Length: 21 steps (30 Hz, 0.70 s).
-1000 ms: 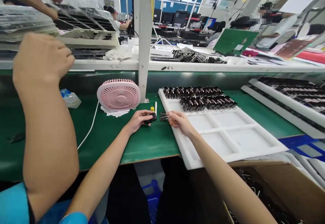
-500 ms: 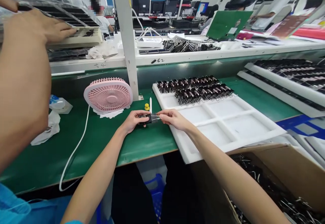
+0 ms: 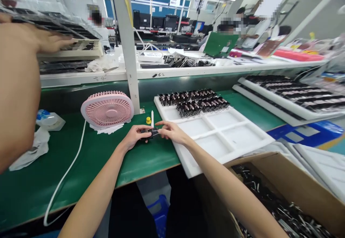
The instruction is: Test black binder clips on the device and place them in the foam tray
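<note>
In front of me, over the green mat, my left hand (image 3: pixel 133 136) is closed around a small black part (image 3: pixel 145 134), thumb on top. At its right end sits a black binder clip (image 3: pixel 153 132) with wire handles pointing right. My right hand (image 3: pixel 172 133) pinches those handles between thumb and fingers; the index finger is raised a little. Just beyond the clip stand a white pointed tube (image 3: pixel 152 118) and a small yellow piece (image 3: pixel 148 120). To the right, a white foam tray (image 3: pixel 212 141) carries two rows of clipped black parts (image 3: pixel 202 106).
A pink fan (image 3: pixel 107 110) with a white cable (image 3: pixel 70 169) stands at left. A cardboard box (image 3: pixel 293 173) of clips is at lower right. More loaded trays (image 3: pixel 283 101) lie at far right. Another person's arm (image 3: pixel 20 79) reaches in from the left.
The camera view has tilted up and shifted right, so the scene sits lower and further left. Both hands stay on the black part and clip; my right index finger has lifted slightly.
</note>
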Tool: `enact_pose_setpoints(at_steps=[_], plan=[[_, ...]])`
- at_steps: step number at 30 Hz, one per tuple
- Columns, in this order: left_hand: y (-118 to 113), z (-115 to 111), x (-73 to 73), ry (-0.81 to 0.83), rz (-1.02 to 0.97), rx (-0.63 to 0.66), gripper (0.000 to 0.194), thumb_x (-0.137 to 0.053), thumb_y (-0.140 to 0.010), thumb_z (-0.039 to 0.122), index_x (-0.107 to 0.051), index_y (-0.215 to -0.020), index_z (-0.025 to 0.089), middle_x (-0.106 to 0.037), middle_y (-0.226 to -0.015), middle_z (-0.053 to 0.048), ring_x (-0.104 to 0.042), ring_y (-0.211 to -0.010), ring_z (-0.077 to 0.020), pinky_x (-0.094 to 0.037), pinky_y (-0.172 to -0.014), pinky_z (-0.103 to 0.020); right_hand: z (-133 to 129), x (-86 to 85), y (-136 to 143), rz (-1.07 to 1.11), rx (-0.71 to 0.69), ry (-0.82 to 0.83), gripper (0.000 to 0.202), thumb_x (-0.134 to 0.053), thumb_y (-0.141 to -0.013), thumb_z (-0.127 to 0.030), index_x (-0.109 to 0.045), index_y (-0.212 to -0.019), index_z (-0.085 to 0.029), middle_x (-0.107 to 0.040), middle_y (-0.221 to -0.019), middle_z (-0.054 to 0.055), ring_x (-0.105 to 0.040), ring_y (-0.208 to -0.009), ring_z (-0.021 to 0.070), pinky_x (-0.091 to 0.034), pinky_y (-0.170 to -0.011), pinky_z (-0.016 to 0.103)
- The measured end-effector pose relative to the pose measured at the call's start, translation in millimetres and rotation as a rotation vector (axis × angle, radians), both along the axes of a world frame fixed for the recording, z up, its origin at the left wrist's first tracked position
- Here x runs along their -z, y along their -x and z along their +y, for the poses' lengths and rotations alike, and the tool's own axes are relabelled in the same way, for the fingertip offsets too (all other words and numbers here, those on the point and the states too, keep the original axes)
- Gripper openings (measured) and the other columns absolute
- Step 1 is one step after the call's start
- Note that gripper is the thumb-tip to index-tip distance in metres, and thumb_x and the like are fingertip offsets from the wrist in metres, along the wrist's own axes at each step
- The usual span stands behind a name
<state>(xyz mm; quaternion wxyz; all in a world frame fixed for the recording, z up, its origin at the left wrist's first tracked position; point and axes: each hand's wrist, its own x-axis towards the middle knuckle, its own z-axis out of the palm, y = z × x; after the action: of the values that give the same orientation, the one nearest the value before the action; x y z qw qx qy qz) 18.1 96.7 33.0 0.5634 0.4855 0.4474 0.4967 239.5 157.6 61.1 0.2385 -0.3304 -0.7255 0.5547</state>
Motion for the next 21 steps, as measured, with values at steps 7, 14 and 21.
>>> enact_pose_setpoints(at_steps=[7,14,21], plan=[[2,0,-1.6,-0.048,-0.060,-0.046,0.062,-0.083,-0.080,0.049,-0.065,-0.132,0.019,-0.074,-0.107,-0.013,-0.069,-0.097,-0.0261,-0.054,-0.079,-0.033,-2,-11.7,10,-0.094,0.057,0.033,0.026,-0.073,-0.080,-0.034,-0.074,-0.099,-0.016,-0.070,-0.080,0.003,-0.060,-0.066,0.0161,-0.047,-0.060,0.027],[6,5,2.4,-0.078,-0.173,-0.186,0.061,-0.074,-0.087,0.055,-0.061,-0.131,0.016,-0.070,-0.118,-0.017,-0.069,-0.101,-0.0275,-0.051,-0.074,-0.031,34,-34.5,-37,-0.106,0.625,-0.241,0.025,-0.074,-0.074,-0.040,-0.065,-0.083,-0.018,-0.068,-0.080,0.006,-0.065,-0.075,0.0232,-0.052,-0.071,0.035],[6,5,1.5,-0.067,-0.204,-0.180,0.056,-0.077,-0.084,0.051,-0.065,-0.125,0.015,-0.071,-0.105,-0.012,-0.068,-0.083,-0.0211,-0.048,-0.067,-0.029,66,-25.9,-42,-0.633,0.673,-0.698,0.015,-0.066,-0.079,-0.034,-0.067,-0.081,-0.019,-0.063,-0.110,0.010,-0.057,-0.111,0.0283,-0.049,-0.084,0.034]])
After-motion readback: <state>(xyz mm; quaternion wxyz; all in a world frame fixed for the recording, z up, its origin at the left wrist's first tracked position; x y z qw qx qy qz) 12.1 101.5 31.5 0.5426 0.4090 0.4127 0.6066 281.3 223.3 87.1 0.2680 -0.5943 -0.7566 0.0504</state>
